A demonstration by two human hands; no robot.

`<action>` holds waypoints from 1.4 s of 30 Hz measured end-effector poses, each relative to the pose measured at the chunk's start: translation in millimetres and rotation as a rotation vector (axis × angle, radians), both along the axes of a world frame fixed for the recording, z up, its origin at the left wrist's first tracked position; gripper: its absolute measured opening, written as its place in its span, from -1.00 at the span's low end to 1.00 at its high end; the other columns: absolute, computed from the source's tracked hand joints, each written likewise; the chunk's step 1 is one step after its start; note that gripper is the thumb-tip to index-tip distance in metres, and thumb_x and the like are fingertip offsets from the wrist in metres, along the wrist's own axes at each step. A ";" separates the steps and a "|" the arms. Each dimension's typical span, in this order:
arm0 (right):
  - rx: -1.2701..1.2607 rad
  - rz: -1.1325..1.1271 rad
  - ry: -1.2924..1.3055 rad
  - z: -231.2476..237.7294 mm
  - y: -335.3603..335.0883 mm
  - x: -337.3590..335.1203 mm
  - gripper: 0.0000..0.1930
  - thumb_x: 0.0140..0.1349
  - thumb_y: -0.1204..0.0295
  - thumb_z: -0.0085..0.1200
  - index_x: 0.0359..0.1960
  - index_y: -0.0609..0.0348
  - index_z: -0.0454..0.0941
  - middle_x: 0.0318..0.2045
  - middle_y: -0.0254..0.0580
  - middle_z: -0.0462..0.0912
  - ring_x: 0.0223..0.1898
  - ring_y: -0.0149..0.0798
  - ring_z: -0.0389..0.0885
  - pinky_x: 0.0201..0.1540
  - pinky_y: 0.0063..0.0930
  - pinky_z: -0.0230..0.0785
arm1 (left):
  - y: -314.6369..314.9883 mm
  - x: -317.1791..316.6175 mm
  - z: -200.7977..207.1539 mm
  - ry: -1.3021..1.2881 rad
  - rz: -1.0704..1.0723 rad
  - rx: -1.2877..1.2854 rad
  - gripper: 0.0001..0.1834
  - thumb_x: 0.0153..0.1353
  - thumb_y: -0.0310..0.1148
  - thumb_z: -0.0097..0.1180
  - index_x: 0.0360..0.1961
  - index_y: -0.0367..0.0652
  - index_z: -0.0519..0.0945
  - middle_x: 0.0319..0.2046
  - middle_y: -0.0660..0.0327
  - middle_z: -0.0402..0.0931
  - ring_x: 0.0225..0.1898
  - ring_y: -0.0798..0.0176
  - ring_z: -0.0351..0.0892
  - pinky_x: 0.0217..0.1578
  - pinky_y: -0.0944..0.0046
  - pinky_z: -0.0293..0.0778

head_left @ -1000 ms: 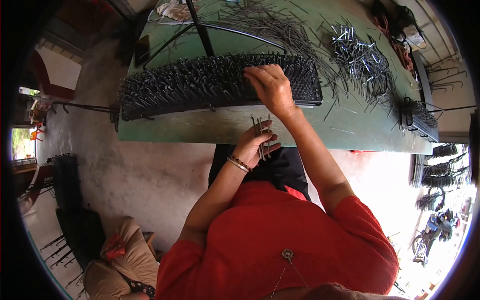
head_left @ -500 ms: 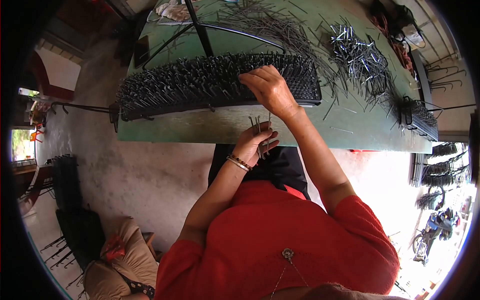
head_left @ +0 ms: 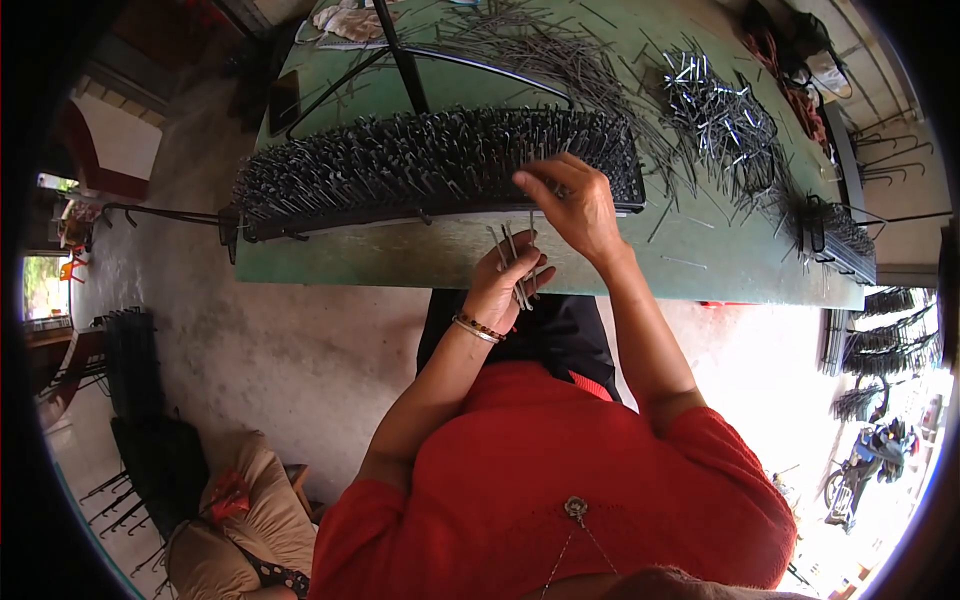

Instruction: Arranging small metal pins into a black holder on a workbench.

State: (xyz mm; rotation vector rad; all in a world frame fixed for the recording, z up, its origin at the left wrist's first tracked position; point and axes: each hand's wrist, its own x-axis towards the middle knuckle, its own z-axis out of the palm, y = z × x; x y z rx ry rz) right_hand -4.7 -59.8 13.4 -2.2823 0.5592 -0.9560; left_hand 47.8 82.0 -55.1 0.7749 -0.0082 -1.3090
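Note:
My left hand (head_left: 508, 277) is closed around several thin metal pins (head_left: 512, 245) just in front of the table edge; the pins stick out above and below the fingers. My right hand (head_left: 582, 205) is over the front right part of a long black rack (head_left: 330, 228). Its thumb reaches left, apart from the bent fingers, and I see nothing between them. Dense rows of dark upright pins (head_left: 390, 160) with small bent or knobbed tips fill the rack. The right hand hides some of them.
The rack lies along the front of a green table (head_left: 640, 270). Loose pins (head_left: 540, 50) spread behind it, and a shiny heap (head_left: 715, 115) lies to the right. A black metal frame (head_left: 402, 75) rises behind the rack. A smaller pin-filled rack (head_left: 845, 240) is at the right edge.
My right hand has moved right and slightly nearer, off the pins, and its thumb has parted from the fingers. The pins in my left hand have tilted and fanned out a little.

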 end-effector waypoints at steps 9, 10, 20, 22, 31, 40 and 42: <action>0.619 0.063 0.104 -1.6 -3.7 -14.9 -0.77 0.16 0.37 0.19 -0.31 0.33 0.62 -0.49 -0.22 0.65 -0.46 -0.48 0.57 -0.37 -0.58 0.42 | -6.5 -2.5 8.9 0.061 0.032 -0.032 -0.79 0.27 -0.42 0.02 -0.09 -0.24 0.48 -0.22 0.25 0.47 -0.15 0.33 0.50 -0.09 0.15 0.57; 0.569 -0.008 0.030 4.1 -4.2 -10.6 -0.78 0.17 0.37 0.19 -0.30 0.33 0.62 -0.49 -0.24 0.65 -0.44 -0.49 0.57 -0.36 -0.60 0.42 | -5.2 -3.0 3.5 0.059 0.031 -0.031 -0.79 0.27 -0.42 0.02 -0.09 -0.24 0.48 -0.22 0.25 0.47 -0.15 0.33 0.50 -0.09 0.15 0.57; 0.134 -0.068 -0.220 2.0 -12.8 26.4 -0.82 0.12 0.43 0.21 -0.27 0.23 0.64 -0.40 -0.17 0.66 -0.39 -0.37 0.61 -0.29 -0.54 0.42 | 1.9 -4.5 -2.9 -0.031 -0.169 0.076 -0.74 0.30 -0.36 -0.06 -0.04 -0.20 0.48 -0.08 0.33 0.47 -0.28 0.45 0.43 -0.15 0.11 0.57; 0.144 -0.085 -0.214 -0.2 -13.0 27.9 -0.83 0.11 0.43 0.21 -0.28 0.23 0.63 -0.40 -0.16 0.66 -0.39 -0.34 0.62 -0.28 -0.53 0.43 | 2.2 -2.7 -0.7 -0.037 -0.186 0.085 -0.73 0.31 -0.33 -0.07 -0.02 -0.16 0.48 -0.14 0.36 0.48 -0.29 0.47 0.43 -0.17 0.13 0.57; -0.174 -0.029 -0.146 -17.9 -11.3 26.5 -0.85 0.02 0.50 0.24 -0.34 0.19 0.64 -0.40 -0.17 0.63 -0.38 -0.16 0.60 -0.31 -0.40 0.43 | 2.9 -1.4 0.5 0.053 -0.296 0.061 -0.59 0.28 -0.09 -0.01 0.13 0.11 0.38 -0.36 0.41 0.41 -0.23 0.42 0.46 -0.23 0.07 0.53; -0.297 -0.042 -0.148 -15.7 -7.5 26.5 -0.87 -0.03 0.51 0.26 -0.40 0.16 0.64 -0.45 -0.23 0.59 -0.42 -0.16 0.54 -0.34 -0.33 0.39 | 4.3 1.3 0.7 0.032 -0.364 0.086 -0.52 0.24 0.02 0.01 0.13 0.14 0.33 -0.27 0.36 0.51 -0.17 0.34 0.53 -0.24 0.01 0.55; -0.263 -0.060 -0.150 -16.2 -6.3 26.3 -0.87 -0.03 0.51 0.26 -0.39 0.16 0.64 -0.45 -0.22 0.60 -0.41 -0.16 0.55 -0.34 -0.34 0.40 | 3.6 1.3 -0.1 0.045 -0.375 0.086 -0.54 0.25 0.02 0.01 0.12 0.17 0.34 -0.27 0.34 0.51 -0.16 0.33 0.52 -0.23 0.00 0.55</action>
